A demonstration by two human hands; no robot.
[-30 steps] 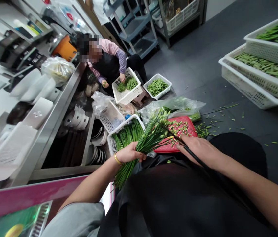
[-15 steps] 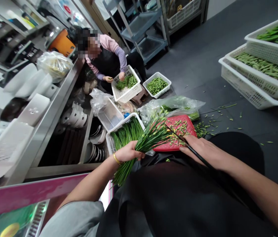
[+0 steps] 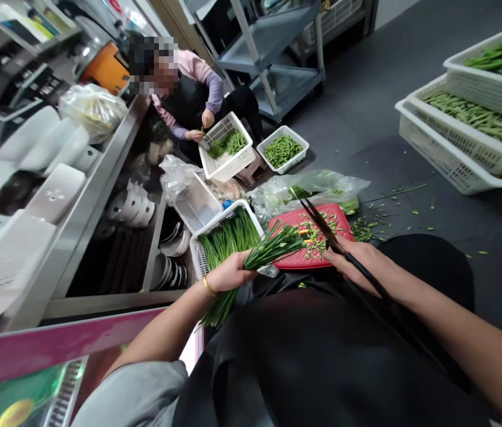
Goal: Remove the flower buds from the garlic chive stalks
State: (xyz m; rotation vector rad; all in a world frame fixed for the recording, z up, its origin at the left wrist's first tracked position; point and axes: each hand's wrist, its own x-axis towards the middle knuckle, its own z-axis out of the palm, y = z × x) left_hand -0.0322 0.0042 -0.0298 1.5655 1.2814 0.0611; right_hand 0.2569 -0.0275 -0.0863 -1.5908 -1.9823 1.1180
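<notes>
**Green bunch (image 3: 273,248), red tray (image 3: 295,260)**

Left hand (image 3: 233,271) closed round the bunch mid-length, likely to keep stems together; tips over the tray. Right hand (image 3: 362,261) grips dark shears (image 3: 324,228), blades pointing away from the body, near the tips. Tray set close, presumably as a catch; clippings (image 3: 362,230) lie on it and on the dark floor (image 3: 358,107). Stem-filled crate (image 3: 198,258) left, probably for easy reach. Co-worker (image 3: 188,98) beyond; cart (image 3: 277,32) behind.
</notes>
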